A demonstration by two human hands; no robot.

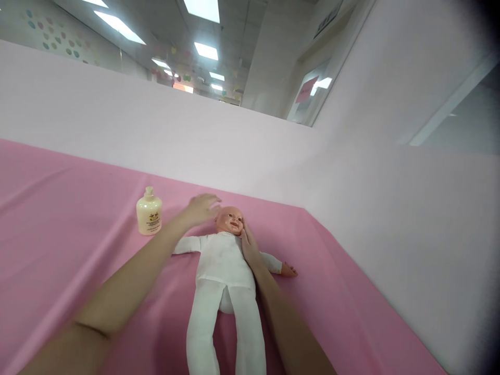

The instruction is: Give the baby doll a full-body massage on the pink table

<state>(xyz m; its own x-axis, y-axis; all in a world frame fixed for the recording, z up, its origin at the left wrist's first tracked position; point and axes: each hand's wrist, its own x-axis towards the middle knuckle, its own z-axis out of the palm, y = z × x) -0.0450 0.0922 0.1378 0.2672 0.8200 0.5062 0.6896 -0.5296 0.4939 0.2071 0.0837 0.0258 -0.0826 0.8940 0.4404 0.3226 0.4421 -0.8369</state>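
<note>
A baby doll (225, 260) with a white cloth body and a bald plastic head lies on its back, legs toward me, arms spread. My right hand (249, 242) rests with fingers stretched along the doll's cheek and jaw on the right side. Beside the top of the head, on the left, my left hand (203, 207) is raised with its fingers apart; it is slightly blurred and I see nothing in it. Whether its fingertips touch the head I cannot tell. My left forearm crosses over the doll's outstretched arm and covers its hand.
A cream-coloured pump bottle (149, 212) with a dark label stands left of my left forearm. Pink cloth (97, 219) covers the surface. A white wall (156, 130) rises behind it and along the right, with a window (234, 57) above.
</note>
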